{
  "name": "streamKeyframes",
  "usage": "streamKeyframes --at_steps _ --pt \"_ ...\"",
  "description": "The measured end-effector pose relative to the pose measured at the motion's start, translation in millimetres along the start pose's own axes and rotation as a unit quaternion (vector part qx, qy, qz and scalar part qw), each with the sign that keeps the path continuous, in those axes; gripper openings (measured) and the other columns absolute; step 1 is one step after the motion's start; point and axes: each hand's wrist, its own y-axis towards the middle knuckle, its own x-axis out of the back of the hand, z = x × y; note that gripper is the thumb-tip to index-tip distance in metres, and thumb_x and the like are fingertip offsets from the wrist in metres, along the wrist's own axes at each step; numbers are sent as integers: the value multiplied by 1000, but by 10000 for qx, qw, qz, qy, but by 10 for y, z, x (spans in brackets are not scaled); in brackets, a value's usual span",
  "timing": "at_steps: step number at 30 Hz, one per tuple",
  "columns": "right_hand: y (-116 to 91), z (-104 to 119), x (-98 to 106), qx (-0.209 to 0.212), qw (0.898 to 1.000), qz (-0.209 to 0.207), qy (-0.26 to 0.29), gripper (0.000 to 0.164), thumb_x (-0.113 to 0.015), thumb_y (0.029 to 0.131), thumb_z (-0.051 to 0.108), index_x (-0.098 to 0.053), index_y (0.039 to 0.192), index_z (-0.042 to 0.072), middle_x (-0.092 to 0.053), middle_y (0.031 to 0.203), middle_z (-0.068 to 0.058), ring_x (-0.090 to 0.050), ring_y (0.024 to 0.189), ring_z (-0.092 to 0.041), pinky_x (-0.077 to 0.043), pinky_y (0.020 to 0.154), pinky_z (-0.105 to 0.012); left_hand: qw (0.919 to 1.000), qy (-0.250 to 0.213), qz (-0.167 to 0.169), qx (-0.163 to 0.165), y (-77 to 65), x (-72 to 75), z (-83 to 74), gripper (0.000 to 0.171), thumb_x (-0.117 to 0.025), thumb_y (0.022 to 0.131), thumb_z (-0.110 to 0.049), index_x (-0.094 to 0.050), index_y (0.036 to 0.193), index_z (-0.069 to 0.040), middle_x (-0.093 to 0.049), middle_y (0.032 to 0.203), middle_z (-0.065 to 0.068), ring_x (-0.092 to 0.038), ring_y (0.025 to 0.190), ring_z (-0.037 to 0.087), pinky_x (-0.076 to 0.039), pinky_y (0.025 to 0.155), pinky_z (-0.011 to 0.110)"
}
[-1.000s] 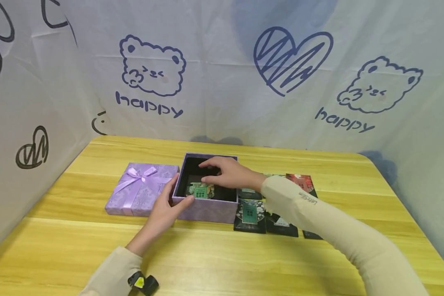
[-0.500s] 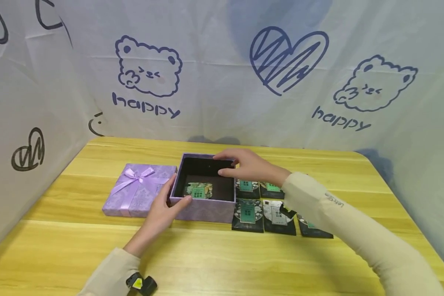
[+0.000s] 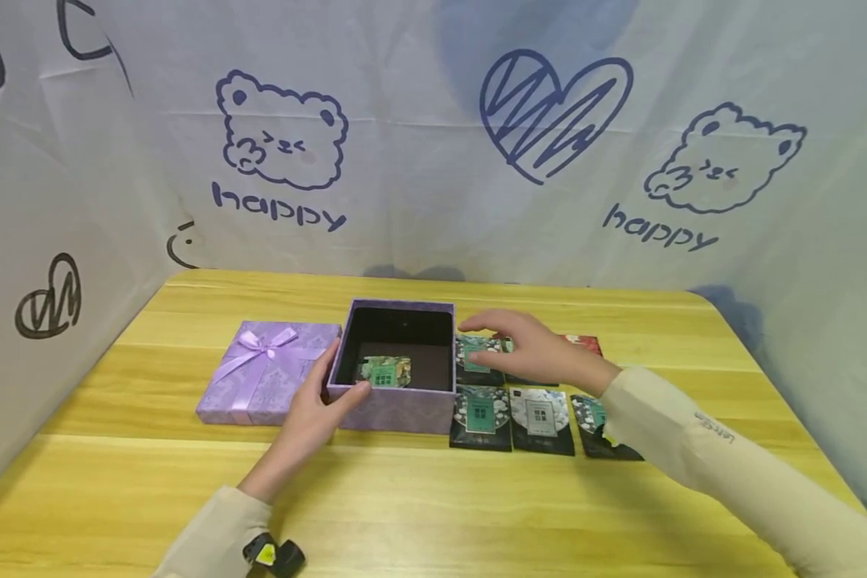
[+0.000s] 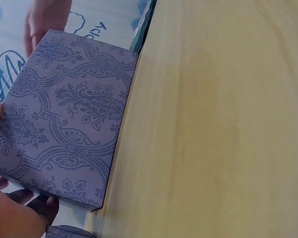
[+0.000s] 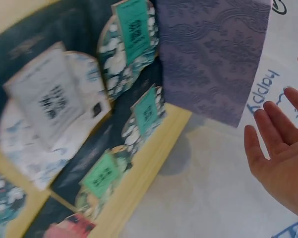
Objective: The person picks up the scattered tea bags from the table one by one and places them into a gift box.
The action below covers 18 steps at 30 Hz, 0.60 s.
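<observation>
A purple patterned gift box [image 3: 397,412], its top uncovered, stands on the table. My left hand [image 3: 316,417] grips its near left corner, thumb over the front rim and fingers along the left wall. Inside, a green printed sachet [image 3: 386,372] lies flat against the near left part of the dark bottom. My right hand [image 3: 531,351] is to the right of the box, above several dark printed sachets [image 3: 480,416], and holds nothing. Its fingers are spread apart in the right wrist view, beside the box wall [image 5: 213,59].
The purple lid [image 3: 260,381] with its ribbon bow lies left of the box. A white-fronted sachet [image 3: 542,419] and a red one [image 3: 584,345] are among those laid in rows on the right. A printed white cloth [image 3: 405,160] hangs behind the table [image 3: 405,514].
My right hand has come up out of the box and moved right, over the sachets. The left hand keeps its grip on the box. The green sachet stays inside.
</observation>
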Motion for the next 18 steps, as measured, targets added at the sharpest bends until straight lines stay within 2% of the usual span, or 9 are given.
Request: streamKeyframes --at_steps 7,15,18 --pt "-199 -138 52 -275 9994 -227 1 48 -66 94 20 -53 136 4 -54 135 -12 -49 122 -29 -44 95 -47 10000 64 -18 -43 -5 11 -7 80 -67 92 -22 -19 155 -10 -35 149 21 -49 116 31 -45 91 33" --pt "-425 -318 3 -783 9967 126 -148 52 -65 94 26 -50 139 4 -50 139 -15 -48 123 -36 -42 95 -54 10000 37 -6 -6 -3 -1 0 79 -67 92 -21 -19 155 -9 -36 148 21 -50 114 29 -45 88 27" --pt "-517 -401 -42 -815 9961 159 -301 52 -65 94 26 -52 138 2 -51 137 -16 -49 121 -37 -44 93 -54 10000 27 -6 -25 -5 -3 -17 79 -67 92 -20 -19 155 -9 -36 148 21 -50 114 29 -45 89 26"
